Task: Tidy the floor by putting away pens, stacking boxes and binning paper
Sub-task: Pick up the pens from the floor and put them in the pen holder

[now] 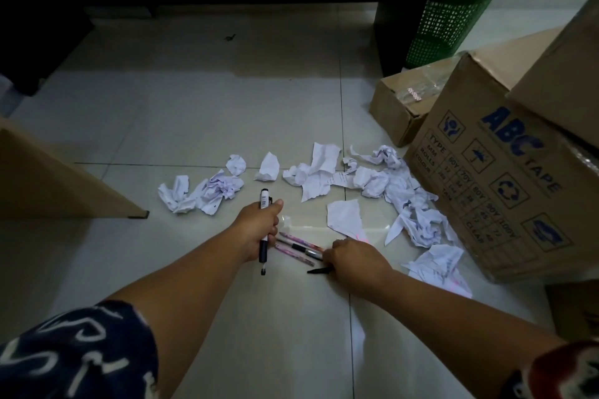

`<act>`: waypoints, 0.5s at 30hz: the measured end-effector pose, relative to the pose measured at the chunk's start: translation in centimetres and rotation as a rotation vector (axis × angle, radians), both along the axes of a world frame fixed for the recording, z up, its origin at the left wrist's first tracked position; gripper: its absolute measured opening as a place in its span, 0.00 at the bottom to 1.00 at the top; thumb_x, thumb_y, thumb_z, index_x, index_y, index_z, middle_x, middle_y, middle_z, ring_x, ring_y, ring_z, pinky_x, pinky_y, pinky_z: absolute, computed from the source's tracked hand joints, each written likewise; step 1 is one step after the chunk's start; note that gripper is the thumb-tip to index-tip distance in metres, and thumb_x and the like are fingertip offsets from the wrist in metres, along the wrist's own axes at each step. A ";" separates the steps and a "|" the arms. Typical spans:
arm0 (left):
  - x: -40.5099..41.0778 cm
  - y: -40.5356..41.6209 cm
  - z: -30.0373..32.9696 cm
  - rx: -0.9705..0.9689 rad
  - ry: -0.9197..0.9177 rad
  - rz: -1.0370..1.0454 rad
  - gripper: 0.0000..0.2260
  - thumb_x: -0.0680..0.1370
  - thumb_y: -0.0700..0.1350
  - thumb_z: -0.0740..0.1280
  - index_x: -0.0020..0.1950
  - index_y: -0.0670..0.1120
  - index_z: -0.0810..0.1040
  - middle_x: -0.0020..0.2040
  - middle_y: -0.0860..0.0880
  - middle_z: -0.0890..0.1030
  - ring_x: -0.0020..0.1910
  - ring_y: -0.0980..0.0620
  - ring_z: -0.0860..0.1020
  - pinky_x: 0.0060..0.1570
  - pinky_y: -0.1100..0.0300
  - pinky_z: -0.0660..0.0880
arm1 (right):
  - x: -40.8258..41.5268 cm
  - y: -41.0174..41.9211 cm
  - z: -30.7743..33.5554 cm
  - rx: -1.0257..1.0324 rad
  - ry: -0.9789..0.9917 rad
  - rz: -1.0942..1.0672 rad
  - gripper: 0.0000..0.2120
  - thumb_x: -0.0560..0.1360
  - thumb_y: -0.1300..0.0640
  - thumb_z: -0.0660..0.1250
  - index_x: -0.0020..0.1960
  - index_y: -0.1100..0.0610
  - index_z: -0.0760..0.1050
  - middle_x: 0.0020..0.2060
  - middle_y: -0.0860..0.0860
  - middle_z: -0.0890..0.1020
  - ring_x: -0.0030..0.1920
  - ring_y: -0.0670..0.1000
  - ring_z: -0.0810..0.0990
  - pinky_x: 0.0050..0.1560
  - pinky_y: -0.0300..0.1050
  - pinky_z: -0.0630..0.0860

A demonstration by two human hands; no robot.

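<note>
- My left hand (259, 230) is wrapped tight around a black and white marker (264, 230). I hold it standing up so it will not roll away while I get more.
- My right hand (353, 261) is down on the floor (227, 107). Its fingers are curled at the ends of the pens (299, 246) that lie between my two hands. I think I am pulling them together, but I cannot tell if I have hold of one.
- A small black pen (319, 270) pokes out from under my right hand.
- The crumpled paper (311, 172) lies in a messy row just past the pens, farther from me. It is not picked up yet, because I am doing the pens first.
- The big tape box (505, 178) stands just right of the paper, leaning, with another box (564, 74) on its top edge. A smaller box (402, 104) sits behind it. They are not stacked neatly yet.
- The green bin (453, 10) is far behind the paper, to the right. The paper will go there later.
- A brown board (48, 181) is well left of the paper.
</note>
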State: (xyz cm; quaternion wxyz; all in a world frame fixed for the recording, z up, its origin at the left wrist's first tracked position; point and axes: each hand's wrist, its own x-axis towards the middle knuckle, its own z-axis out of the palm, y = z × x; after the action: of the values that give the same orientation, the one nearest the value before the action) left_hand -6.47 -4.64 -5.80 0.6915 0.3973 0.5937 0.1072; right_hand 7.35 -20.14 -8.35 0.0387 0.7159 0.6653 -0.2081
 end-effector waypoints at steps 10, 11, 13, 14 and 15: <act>-1.0 1.0 -0.9 0.035 0.041 0.049 0.08 0.80 0.45 0.65 0.42 0.44 0.71 0.32 0.47 0.70 0.26 0.53 0.66 0.26 0.62 0.65 | -0.5 0.8 1.7 0.293 0.071 -0.037 0.11 0.73 0.48 0.62 0.48 0.55 0.74 0.37 0.55 0.80 0.38 0.57 0.76 0.35 0.45 0.62; -1.2 1.0 -1.0 0.034 0.039 0.060 0.08 0.80 0.44 0.65 0.42 0.44 0.71 0.32 0.47 0.70 0.26 0.53 0.67 0.27 0.61 0.66 | -0.8 1.3 1.9 0.298 0.113 -0.108 0.11 0.74 0.48 0.62 0.51 0.54 0.73 0.38 0.55 0.81 0.38 0.58 0.77 0.35 0.45 0.64; -1.5 1.0 -1.3 0.030 0.045 0.056 0.08 0.80 0.44 0.64 0.42 0.44 0.70 0.31 0.46 0.69 0.26 0.52 0.67 0.27 0.60 0.67 | -1.3 2.2 1.9 0.272 0.206 -0.238 0.10 0.76 0.50 0.61 0.54 0.53 0.70 0.41 0.54 0.82 0.39 0.58 0.77 0.36 0.46 0.68; -1.7 1.0 -1.4 0.030 0.053 0.041 0.08 0.80 0.44 0.64 0.42 0.44 0.70 0.31 0.46 0.69 0.26 0.52 0.66 0.26 0.60 0.67 | -1.5 2.7 1.8 0.238 0.255 -0.289 0.09 0.76 0.51 0.61 0.54 0.54 0.69 0.42 0.53 0.82 0.39 0.57 0.76 0.37 0.46 0.69; -1.9 1.1 -1.5 0.033 0.067 0.023 0.08 0.80 0.44 0.64 0.42 0.44 0.69 0.31 0.46 0.69 0.25 0.52 0.66 0.25 0.61 0.66 | -1.8 3.1 1.7 0.198 0.299 -0.327 0.09 0.76 0.53 0.61 0.55 0.54 0.68 0.43 0.53 0.81 0.40 0.57 0.75 0.37 0.46 0.69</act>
State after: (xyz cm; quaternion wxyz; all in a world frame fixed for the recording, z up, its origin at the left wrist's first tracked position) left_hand -8.39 -3.59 -7.31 0.6634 0.4051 0.6191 0.1114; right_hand 5.59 -17.01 -6.64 -0.1646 0.7756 0.5562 -0.2491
